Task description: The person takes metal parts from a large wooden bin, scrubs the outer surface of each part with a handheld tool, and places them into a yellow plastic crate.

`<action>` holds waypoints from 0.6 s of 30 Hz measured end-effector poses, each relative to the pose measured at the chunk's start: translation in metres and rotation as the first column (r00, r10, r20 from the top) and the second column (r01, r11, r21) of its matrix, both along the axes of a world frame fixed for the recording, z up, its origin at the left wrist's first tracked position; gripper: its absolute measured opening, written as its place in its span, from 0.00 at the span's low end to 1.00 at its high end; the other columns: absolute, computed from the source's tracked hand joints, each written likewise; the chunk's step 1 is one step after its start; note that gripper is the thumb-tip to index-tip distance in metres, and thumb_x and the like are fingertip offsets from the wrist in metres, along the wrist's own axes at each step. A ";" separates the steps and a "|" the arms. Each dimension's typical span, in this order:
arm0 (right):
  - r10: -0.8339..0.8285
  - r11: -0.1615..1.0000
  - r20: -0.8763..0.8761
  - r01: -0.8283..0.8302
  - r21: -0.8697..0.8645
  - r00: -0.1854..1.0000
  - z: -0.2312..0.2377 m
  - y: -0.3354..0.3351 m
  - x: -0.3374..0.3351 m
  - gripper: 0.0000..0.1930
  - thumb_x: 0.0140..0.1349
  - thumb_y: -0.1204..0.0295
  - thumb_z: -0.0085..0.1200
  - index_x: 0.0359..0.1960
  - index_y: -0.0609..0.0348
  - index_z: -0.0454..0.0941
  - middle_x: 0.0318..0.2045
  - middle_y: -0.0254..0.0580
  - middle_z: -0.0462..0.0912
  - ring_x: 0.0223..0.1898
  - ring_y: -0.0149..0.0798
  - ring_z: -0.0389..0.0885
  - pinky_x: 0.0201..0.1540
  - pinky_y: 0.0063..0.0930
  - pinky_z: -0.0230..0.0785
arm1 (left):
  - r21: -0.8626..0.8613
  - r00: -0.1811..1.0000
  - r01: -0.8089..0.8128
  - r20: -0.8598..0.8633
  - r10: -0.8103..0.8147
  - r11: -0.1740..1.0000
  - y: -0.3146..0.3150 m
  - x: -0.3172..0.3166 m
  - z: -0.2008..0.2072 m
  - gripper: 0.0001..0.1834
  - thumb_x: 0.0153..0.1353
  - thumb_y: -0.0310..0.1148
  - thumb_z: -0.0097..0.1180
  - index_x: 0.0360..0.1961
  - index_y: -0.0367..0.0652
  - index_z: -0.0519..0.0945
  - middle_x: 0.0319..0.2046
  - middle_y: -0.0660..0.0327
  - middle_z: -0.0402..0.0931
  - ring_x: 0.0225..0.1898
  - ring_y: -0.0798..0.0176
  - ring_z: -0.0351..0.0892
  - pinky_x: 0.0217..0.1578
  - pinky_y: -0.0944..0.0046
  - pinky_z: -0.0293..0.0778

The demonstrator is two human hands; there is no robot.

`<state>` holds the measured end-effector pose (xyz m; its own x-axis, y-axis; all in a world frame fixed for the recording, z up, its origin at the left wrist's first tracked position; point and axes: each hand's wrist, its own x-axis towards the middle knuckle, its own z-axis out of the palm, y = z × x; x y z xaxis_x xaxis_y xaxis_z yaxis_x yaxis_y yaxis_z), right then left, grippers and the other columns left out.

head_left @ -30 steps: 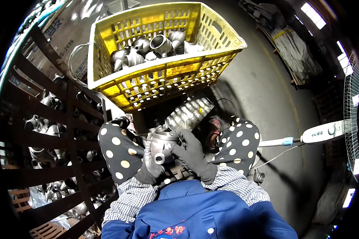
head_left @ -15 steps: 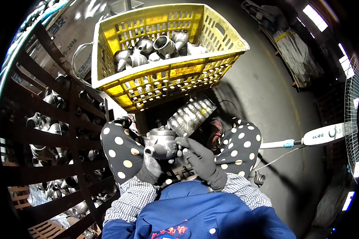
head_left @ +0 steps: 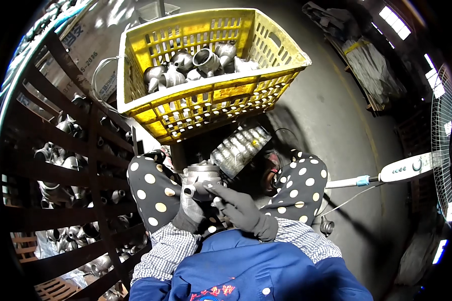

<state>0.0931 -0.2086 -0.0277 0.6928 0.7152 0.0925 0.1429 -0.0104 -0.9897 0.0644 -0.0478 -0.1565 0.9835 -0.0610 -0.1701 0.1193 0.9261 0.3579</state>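
Note:
A grey metal casting (head_left: 204, 173) with a ringed round neck and a short side spout sits over my lap. My gloved left hand (head_left: 189, 210) grips it from the near left side, its fingers mostly hidden behind the part. From the right, my gloved right hand (head_left: 240, 209) reaches across, one finger laid on the casting's near side. The other fingers of that hand are bent around something small with a pale tip, too little seen to name. Just beyond, a ridged metallic block (head_left: 242, 149) lies tilted between my knees.
A yellow plastic crate (head_left: 213, 98) holding several similar castings stands in front. To the left, a rusty slatted metal cage (head_left: 93, 165) contains more castings. On the right are a standing fan (head_left: 412, 168) and one small metal part (head_left: 326, 226) on the floor.
My right hand has shifted left and slightly down, with its finger now farther over the casting. The casting and left hand stay nearly in place; the view has tilted slightly.

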 end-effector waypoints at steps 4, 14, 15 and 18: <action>0.072 0.997 0.062 -0.071 -0.019 0.995 -0.012 -0.008 -0.003 0.27 0.57 0.83 0.41 0.61 0.66 0.65 0.60 0.55 0.69 0.65 0.46 0.65 0.65 0.31 0.57 | -0.133 0.992 -0.109 -0.085 0.098 0.985 -0.002 0.002 0.032 0.35 0.61 0.55 0.49 0.58 0.36 0.65 0.47 0.49 0.75 0.43 0.53 0.78 0.46 0.56 0.78; -0.106 0.994 -0.324 0.104 -0.023 0.940 -0.004 -0.014 -0.009 0.22 0.67 0.78 0.43 0.63 0.64 0.64 0.48 0.40 0.80 0.28 0.22 0.70 0.33 0.16 0.66 | -0.278 0.989 -0.030 -0.147 -0.012 0.960 -0.003 0.001 0.048 0.40 0.60 0.64 0.45 0.58 0.39 0.66 0.46 0.49 0.73 0.44 0.52 0.76 0.45 0.51 0.77; -0.097 0.995 -0.299 0.092 -0.029 0.949 -0.009 -0.014 -0.008 0.22 0.68 0.77 0.42 0.63 0.65 0.63 0.49 0.38 0.79 0.27 0.21 0.68 0.32 0.15 0.65 | -0.158 0.958 -0.136 -0.271 0.090 0.978 -0.008 0.002 0.062 0.40 0.60 0.66 0.43 0.56 0.39 0.68 0.44 0.50 0.75 0.41 0.53 0.77 0.42 0.53 0.78; -0.102 0.994 -0.304 0.087 -0.062 0.947 -0.008 -0.011 -0.008 0.21 0.67 0.77 0.42 0.63 0.63 0.64 0.48 0.36 0.79 0.23 0.19 0.66 0.27 0.13 0.63 | -0.225 0.958 -0.152 -0.273 0.087 0.962 -0.004 0.003 0.053 0.37 0.61 0.63 0.45 0.57 0.40 0.69 0.45 0.53 0.75 0.41 0.54 0.77 0.43 0.54 0.78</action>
<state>0.0850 -0.2200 -0.0362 0.7468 0.6437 -0.1673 -0.1712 -0.0571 -0.9836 0.0677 -0.0518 -0.1035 0.9100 -0.0166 -0.4142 0.0606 0.9938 0.0935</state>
